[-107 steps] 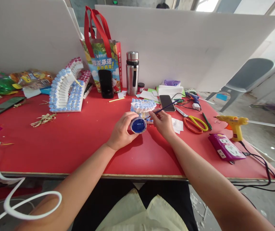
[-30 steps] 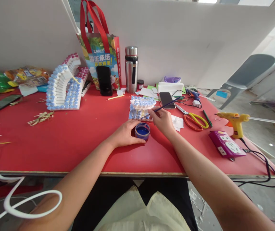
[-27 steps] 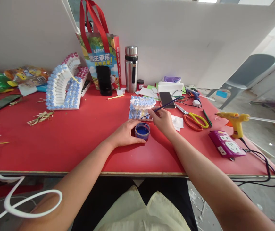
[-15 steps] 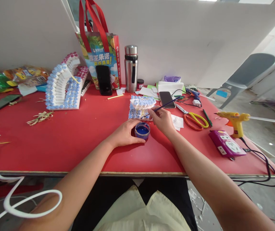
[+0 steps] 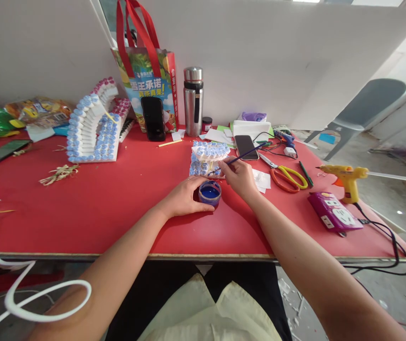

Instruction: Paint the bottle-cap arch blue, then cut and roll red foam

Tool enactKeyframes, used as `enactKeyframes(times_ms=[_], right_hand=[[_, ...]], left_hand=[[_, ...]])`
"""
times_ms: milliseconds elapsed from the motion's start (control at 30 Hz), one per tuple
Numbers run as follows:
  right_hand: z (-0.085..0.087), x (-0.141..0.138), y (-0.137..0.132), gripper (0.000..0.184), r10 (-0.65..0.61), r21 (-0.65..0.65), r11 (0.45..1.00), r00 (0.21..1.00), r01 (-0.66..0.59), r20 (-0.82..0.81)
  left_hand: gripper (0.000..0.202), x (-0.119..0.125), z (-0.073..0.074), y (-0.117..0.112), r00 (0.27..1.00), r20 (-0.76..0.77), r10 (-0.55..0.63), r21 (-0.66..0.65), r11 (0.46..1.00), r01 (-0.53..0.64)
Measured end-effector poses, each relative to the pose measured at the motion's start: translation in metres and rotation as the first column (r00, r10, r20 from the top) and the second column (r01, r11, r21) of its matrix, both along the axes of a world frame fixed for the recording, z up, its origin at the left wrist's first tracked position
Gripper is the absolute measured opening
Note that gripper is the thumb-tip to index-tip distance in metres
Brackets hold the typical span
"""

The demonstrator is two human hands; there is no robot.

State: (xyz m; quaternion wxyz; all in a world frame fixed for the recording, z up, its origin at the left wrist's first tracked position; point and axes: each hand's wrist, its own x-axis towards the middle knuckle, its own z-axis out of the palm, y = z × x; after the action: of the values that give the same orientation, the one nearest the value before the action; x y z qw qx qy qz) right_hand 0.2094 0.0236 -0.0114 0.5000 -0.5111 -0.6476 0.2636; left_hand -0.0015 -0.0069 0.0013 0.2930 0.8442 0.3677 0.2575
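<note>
While the left hand point(image 5: 183, 196) is curling round the jar point(image 5: 213, 202), we are seeing that jar resting upright on the red table point(image 5: 110, 208), thumb and fingers parted only as wide as its wall. A few seconds earlier it was being held up and tipped toward us; now it is sitting down and the blue paint point(image 5: 209, 192) inside is lying level. We are judging that the paint is steadier this way, with one hand simply minding the jar.

The right hand point(image 5: 238, 177) is pinching a thin dark brush point(image 5: 248, 153) in gathered fingertips, its handle slanting up and away to the right. Its tip is pointing down-left at the front of the small blue-and-white model point(image 5: 210, 151), which is standing on the table just beyond the jar. With the jar lowered, more of that front is showing, so we are taking it as easier to work on. Whether the bristles are touching, we are not managing to tell. White paper point(image 5: 262, 180) is lying just right of the right hand, scissors point(image 5: 291, 180) farther over.
</note>
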Motion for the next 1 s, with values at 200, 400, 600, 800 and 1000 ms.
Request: enactKeyframes(times_ms=[200,400,600,800,1000], right_hand=[[0.0001,0.0002,0.0000,0.033,0.002,-0.001,1.000,1.000,-0.002,-0.004],[-0.0007,0.0009,0.0009,0.031,0.000,0.001,1.000,1.000,0.000,0.005],[-0.0019,0.0011,0.0013,0.030,0.005,0.009,1.000,1.000,-0.005,-0.001],[-0.0029,0.0009,0.0019,0.031,0.011,0.015,1.000,1.000,-0.011,0.005],[-0.0025,0.0007,0.0006,0.031,0.013,-0.003,1.000,1.000,-0.013,-0.008]], left_hand=[[0.075,0.0001,0.0005,-0.0002,1.000,-0.008,-0.002,-0.028,1.000,0.001],[0.074,-0.0001,0.0009,-0.0003,1.000,-0.012,0.002,-0.030,1.000,-0.002],[0.074,0.0007,0.0021,0.0003,1.000,-0.012,0.006,-0.031,0.999,-0.006],[0.076,0.0013,0.0022,0.0001,1.000,-0.017,0.012,-0.042,0.999,-0.012],[0.074,0.0005,0.0029,-0.0005,1.000,-0.010,0.010,-0.043,0.999,-0.010]])
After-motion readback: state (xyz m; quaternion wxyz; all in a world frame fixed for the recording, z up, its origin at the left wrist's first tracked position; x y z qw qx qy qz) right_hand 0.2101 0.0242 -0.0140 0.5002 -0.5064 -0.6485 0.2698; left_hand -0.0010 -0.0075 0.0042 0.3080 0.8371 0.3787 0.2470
